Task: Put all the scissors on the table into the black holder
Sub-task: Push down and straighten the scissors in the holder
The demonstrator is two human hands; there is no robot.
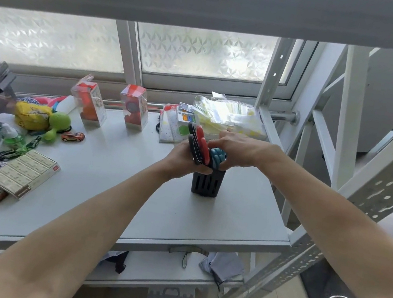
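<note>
Cluttered table [108, 193]. My left hand [183, 159] grips red scissors [199, 146] over holder [206, 181]; right hand [240, 148] pinches blue pair [217, 156]. Handles crowd; forcing could tip holder.

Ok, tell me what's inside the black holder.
Red-and-black scissor handles and blue handles stick out of the black holder. The blades and holder interior are hidden by its walls and both hands.

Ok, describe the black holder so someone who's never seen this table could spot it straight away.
Start at the grey table under the frosted window and look to its right-hand part, where both hands meet. The black holder stands upright there, just below the left hand and right hand. It is the only dark slotted tub on the table, with red and black scissors and blue handles sticking out of its top.
</note>
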